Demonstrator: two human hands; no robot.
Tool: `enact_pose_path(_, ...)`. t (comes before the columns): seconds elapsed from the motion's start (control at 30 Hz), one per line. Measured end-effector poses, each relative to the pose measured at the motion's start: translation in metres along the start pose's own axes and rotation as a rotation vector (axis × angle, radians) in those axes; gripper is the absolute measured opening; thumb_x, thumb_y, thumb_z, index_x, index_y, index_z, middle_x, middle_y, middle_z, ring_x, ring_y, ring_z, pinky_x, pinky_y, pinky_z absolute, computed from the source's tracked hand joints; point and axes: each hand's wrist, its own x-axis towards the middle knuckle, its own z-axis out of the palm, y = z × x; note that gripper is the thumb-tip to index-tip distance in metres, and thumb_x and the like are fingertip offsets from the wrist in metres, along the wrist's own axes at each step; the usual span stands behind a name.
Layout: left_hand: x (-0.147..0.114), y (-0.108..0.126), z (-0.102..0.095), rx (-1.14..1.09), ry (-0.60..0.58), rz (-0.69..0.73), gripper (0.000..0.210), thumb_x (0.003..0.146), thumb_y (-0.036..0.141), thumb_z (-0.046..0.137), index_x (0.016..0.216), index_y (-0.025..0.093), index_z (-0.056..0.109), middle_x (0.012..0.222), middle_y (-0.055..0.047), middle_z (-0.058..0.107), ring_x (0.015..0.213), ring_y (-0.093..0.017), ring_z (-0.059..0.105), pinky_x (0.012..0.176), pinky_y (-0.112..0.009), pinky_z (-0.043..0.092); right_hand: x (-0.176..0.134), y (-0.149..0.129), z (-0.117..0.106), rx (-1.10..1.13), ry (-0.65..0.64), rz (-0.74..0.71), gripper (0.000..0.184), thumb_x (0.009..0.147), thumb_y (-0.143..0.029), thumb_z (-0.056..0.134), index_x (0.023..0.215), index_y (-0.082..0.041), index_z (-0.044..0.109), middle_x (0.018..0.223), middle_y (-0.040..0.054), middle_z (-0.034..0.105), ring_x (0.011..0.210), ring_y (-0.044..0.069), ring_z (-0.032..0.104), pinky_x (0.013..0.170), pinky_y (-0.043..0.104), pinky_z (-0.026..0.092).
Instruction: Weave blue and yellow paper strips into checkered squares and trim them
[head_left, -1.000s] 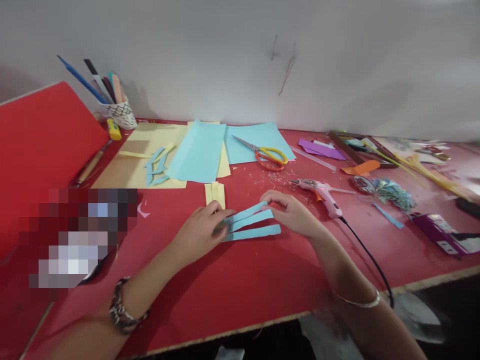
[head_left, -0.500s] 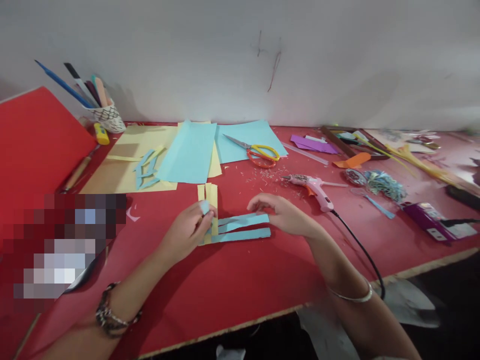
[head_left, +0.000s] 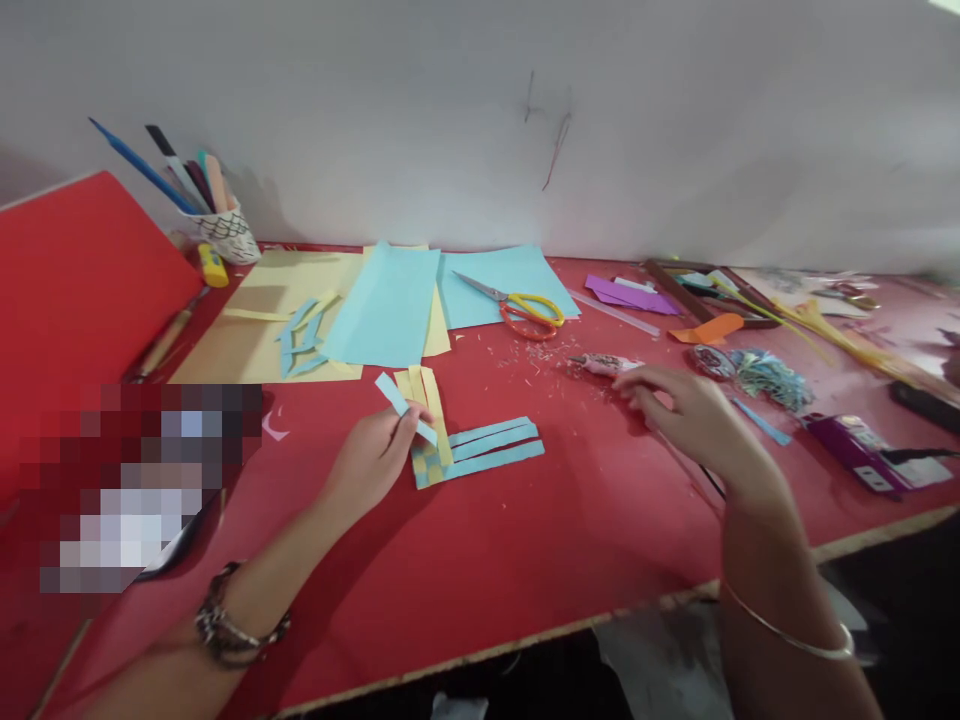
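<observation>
My left hand (head_left: 375, 450) pinches a short light-blue paper strip (head_left: 406, 408) between thumb and fingers. It is over the left part of a small paper weave, where pale-yellow strips (head_left: 437, 410) cross light-blue strips (head_left: 499, 450) in a checked corner. The blue strips' free ends lie to the right on the red table. Over on the right, my right hand (head_left: 675, 405) is closed around the handle of a pink hot glue gun (head_left: 601, 364), which lies with its nozzle toward the left. The fingers cover most of the handle.
Scissors (head_left: 529, 308) lie on blue paper sheets (head_left: 386, 310) at the back. Blue and yellow scraps (head_left: 304, 340) rest on yellow paper (head_left: 247, 345). A pen cup (head_left: 229, 235) stands back left. A purple device (head_left: 851, 450) and yarn bundle (head_left: 772, 380) are at right; the glue gun's cord trails frontward.
My right hand has moved right from beside the blue strips to the glue gun. My left hand has shifted slightly, and more of its blue strip shows. The weave has turned a little.
</observation>
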Motion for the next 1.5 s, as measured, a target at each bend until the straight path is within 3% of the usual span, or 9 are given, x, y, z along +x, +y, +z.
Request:
enact_pose_path(0.2, 0.001, 0.0, -0.003, 0.175, 0.09, 0.089, 0.049, 0.086, 0.044, 0.021, 0.088, 0.018, 0.063, 0.072, -0.004, 0.065, 0.066, -0.02, 0.06, 0.055, -0.026, 0.041, -0.017, 0.013, -0.013, -0.259, 0.194, 0.294, 0.025, 0.073, -0.033, 0.039, 0.076, -0.019, 0.059, 0.071, 0.0066, 0.064, 0.064, 0.02, 0.059, 0.058, 0.03, 0.042)
enact_pose_path(0.33, 0.003, -0.002, -0.008, 0.392, 0.117, 0.119, 0.051, 0.086, 0.039, 0.02, 0.103, 0.018, 0.063, 0.072, -0.005, 0.064, 0.067, -0.021, 0.059, 0.056, -0.027, 0.039, -0.014, 0.019, 0.003, -0.454, 0.013, 0.455, 0.028, 0.073, -0.04, 0.047, 0.083, -0.017, 0.058, 0.082, 0.0106, 0.065, 0.075, 0.025, 0.061, 0.058, 0.031, 0.041)
enact_pose_path(0.4, 0.004, -0.002, -0.009, 0.458, 0.136, 0.086, 0.051, 0.086, 0.037, 0.019, 0.108, 0.018, 0.061, 0.078, -0.007, 0.065, 0.069, -0.021, 0.06, 0.054, -0.026, 0.038, -0.011, 0.029, 0.013, -0.465, -0.048, 0.442, 0.03, 0.073, -0.038, 0.047, 0.092, -0.017, 0.056, 0.086, 0.0105, 0.065, 0.075, 0.025, 0.061, 0.057, 0.03, 0.04)
enact_pose_path(0.47, 0.003, -0.001, -0.011, 0.497, 0.149, 0.052, 0.052, 0.086, 0.037, 0.018, 0.111, 0.018, 0.06, 0.081, -0.008, 0.065, 0.07, -0.022, 0.06, 0.053, -0.027, 0.037, -0.007, 0.042, 0.021, -0.425, 0.004, 0.418, 0.031, 0.075, -0.034, 0.044, 0.099, -0.017, 0.054, 0.089, 0.0103, 0.066, 0.077, 0.025, 0.062, 0.058, 0.03, 0.04)
enact_pose_path(0.7, 0.0, 0.002, -0.012, 0.364, 0.129, -0.003, 0.05, 0.085, 0.04, 0.019, 0.101, 0.016, 0.06, 0.075, -0.008, 0.068, 0.074, -0.024, 0.062, 0.055, -0.027, 0.04, 0.001, 0.063, 0.034, -0.344, 0.082, 0.39, 0.029, 0.075, -0.029, 0.038, 0.093, -0.016, 0.057, 0.08, 0.0121, 0.066, 0.069, 0.025, 0.06, 0.055, 0.031, 0.038)
enact_pose_path(0.83, 0.001, 0.0, -0.01, 0.249, 0.065, 0.029, 0.046, 0.086, 0.041, 0.022, 0.093, 0.018, 0.061, 0.073, -0.006, 0.068, 0.077, -0.022, 0.063, 0.062, -0.026, 0.043, -0.002, 0.047, 0.029, -0.299, 0.139, 0.377, 0.026, 0.078, -0.032, 0.035, 0.092, -0.019, 0.053, 0.072, 0.0056, 0.062, 0.06, 0.02, 0.055, 0.052, 0.028, 0.036)
enact_pose_path(1.0, 0.001, -0.001, -0.008, 0.289, 0.031, 0.011, 0.046, 0.083, 0.044, 0.029, 0.065, 0.018, 0.061, 0.066, -0.007, 0.066, 0.067, -0.022, 0.062, 0.054, -0.026, 0.041, -0.011, 0.004, 0.026, -0.135, 0.213, 0.276, 0.02, 0.078, -0.038, 0.039, 0.082, -0.022, 0.049, 0.06, -0.0003, 0.053, 0.053, 0.015, 0.048, 0.05, 0.026, 0.034)
enact_pose_path(1.2, 0.003, -0.002, -0.01, 0.227, 0.032, -0.019, 0.036, 0.077, 0.045, 0.035, 0.076, 0.02, 0.061, 0.064, -0.002, 0.065, 0.061, -0.019, 0.06, 0.05, -0.025, 0.038, -0.02, -0.028, 0.051, -0.182, 0.153, 0.146, 0.049, 0.068, -0.056, 0.053, 0.1, -0.019, 0.051, 0.086, 0.0087, 0.064, 0.071, 0.024, 0.059, 0.055, 0.03, 0.04)
enact_pose_path(1.5, 0.003, -0.004, -0.013, 0.178, 0.001, -0.02, 0.028, 0.078, 0.04, 0.036, 0.066, 0.021, 0.054, 0.064, 0.0, 0.065, 0.06, -0.017, 0.057, 0.049, -0.023, 0.036, -0.027, -0.043, 0.072, -0.27, 0.077, 0.001, 0.041, 0.076, -0.049, 0.053, 0.106, -0.02, 0.055, 0.099, 0.0109, 0.066, 0.076, 0.023, 0.064, 0.053, 0.028, 0.043)
